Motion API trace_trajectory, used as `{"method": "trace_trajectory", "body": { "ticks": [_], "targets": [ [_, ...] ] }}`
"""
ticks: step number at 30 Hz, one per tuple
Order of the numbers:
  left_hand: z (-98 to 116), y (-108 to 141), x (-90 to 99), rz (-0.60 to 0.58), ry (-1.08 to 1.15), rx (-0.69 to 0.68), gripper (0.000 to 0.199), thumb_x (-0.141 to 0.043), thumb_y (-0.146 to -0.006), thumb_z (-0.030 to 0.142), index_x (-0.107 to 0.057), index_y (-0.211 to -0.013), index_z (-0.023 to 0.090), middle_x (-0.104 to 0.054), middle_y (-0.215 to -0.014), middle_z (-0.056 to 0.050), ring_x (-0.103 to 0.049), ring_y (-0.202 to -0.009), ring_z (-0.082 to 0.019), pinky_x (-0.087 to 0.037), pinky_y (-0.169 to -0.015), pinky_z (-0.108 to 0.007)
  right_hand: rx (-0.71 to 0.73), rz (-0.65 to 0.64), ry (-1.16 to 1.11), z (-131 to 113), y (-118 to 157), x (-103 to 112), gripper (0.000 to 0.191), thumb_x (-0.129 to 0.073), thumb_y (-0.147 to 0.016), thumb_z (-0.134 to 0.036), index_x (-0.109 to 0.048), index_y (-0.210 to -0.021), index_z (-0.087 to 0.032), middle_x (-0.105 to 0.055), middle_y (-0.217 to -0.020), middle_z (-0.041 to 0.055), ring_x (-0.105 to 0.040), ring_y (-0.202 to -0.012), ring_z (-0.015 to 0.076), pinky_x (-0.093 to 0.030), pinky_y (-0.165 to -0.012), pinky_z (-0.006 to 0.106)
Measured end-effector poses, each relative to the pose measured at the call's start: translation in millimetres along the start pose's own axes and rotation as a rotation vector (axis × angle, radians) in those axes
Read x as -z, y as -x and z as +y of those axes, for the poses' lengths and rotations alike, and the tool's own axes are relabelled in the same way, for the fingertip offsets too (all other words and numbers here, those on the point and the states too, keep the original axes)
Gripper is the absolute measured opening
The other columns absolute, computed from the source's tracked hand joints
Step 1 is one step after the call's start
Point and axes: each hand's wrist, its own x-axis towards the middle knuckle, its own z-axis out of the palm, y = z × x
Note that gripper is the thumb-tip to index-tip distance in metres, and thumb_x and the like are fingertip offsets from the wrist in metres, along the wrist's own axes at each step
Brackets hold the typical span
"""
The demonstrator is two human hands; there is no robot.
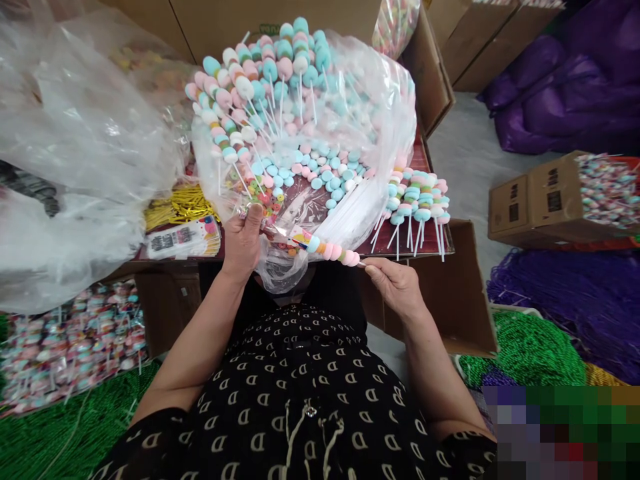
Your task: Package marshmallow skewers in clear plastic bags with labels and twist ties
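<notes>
Between my hands, at the table's front edge, a candy skewer [336,253] with pink, blue and orange pieces lies nearly level, in what looks like a clear wrapper. My left hand [245,240] is closed on the wrapper's left end. The fingers of my right hand [395,283] pinch the white stick at the other end. Beyond them, many finished skewers [285,69] rest on a large clear plastic bag [395,100]. Loose blue, pink and white candies [327,167] lie in front of those, beside white sticks [350,213] and small coloured rings [265,200].
More skewers [420,193] lie at the table's right corner. Gold ties [183,205] and printed labels [187,239] are on the left. An open cardboard box [450,293] stands below right, and a tray of wrapped skewers [80,340] lower left.
</notes>
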Motion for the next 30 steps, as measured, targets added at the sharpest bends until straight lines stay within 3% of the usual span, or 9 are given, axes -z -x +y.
{"method": "trace_trajectory", "body": {
  "ticks": [5,11,15,20,23,30],
  "targets": [
    [-1.2,-0.1,1.1,0.007,-0.068,-0.094,0.037,-0.09,-0.081,0.042,-0.063,-0.066,0.022,-0.064,-0.063,0.002,-0.073,-0.07,-0.017,-0.062,-0.061,-0.026,-0.008,-0.021,0.022,-2.1,0.6,0.8,0.028,-0.063,-0.099,-0.043,-0.085,-0.095,-0.026,-0.084,-0.086,0.0032,-0.077,-0.074,0.0194,-0.061,-0.07,0.03],
    [-7.1,-2.8,4.5,-0.062,-0.084,-0.259,0.037,-0.093,-0.075,0.05,-0.067,-0.075,0.023,-0.072,-0.077,0.001,-0.076,-0.088,-0.018,-0.064,-0.079,-0.028,-0.085,0.079,-0.078,-5.3,1.5,-8.9,0.021,-0.07,-0.094,-0.039,-0.084,-0.094,-0.023,-0.075,-0.066,0.0001,-0.067,-0.058,0.0156,-0.057,-0.061,0.028],
    [-9.5,-1.7,6.1,-0.092,-0.139,-0.298,0.044,-0.088,-0.075,0.062,-0.07,-0.08,0.022,-0.074,-0.078,0.0,-0.074,-0.082,-0.018,-0.065,-0.085,-0.034,-0.143,0.122,-0.171,-4.2,3.2,-17.3,0.019,-0.073,-0.09,-0.037,-0.084,-0.091,-0.021,-0.071,-0.062,-0.0009,-0.064,-0.054,0.0142,-0.053,-0.055,0.026],
    [-10.7,-2.1,8.0,-0.13,-0.157,-0.347,0.04,-0.09,-0.076,0.058,-0.071,-0.076,0.023,-0.076,-0.081,-0.001,-0.074,-0.085,-0.018,-0.064,-0.093,-0.034,-0.169,0.066,-0.236,-1.8,5.5,-17.5,0.025,-0.072,-0.091,-0.042,-0.084,-0.089,-0.02,-0.056,-0.051,-0.0048,-0.047,-0.042,0.0102,-0.04,-0.043,0.024],
    [-12.7,-3.1,9.3,-0.125,-0.169,-0.345,0.04,-0.089,-0.076,0.058,-0.072,-0.076,0.022,-0.076,-0.083,-0.002,-0.075,-0.09,-0.018,-0.062,-0.094,-0.033,-0.148,0.018,-0.222,-1.2,5.3,-17.1,0.032,-0.068,-0.095,-0.048,-0.082,-0.09,-0.02,-0.054,-0.051,-0.0047,-0.046,-0.043,0.0102,-0.038,-0.044,0.024],
    [-11.4,-1.5,11.0,-0.103,-0.174,-0.314,0.039,-0.092,-0.074,0.053,-0.069,-0.072,0.021,-0.067,-0.071,0.003,-0.07,-0.077,-0.014,-0.061,-0.081,-0.026,-0.037,-0.084,-0.117,-0.3,3.0,-18.4,0.04,-0.059,-0.103,-0.051,-0.08,-0.091,-0.02,-0.053,-0.052,-0.0045,-0.046,-0.044,0.0103,-0.039,-0.048,0.024]
  ]
}}
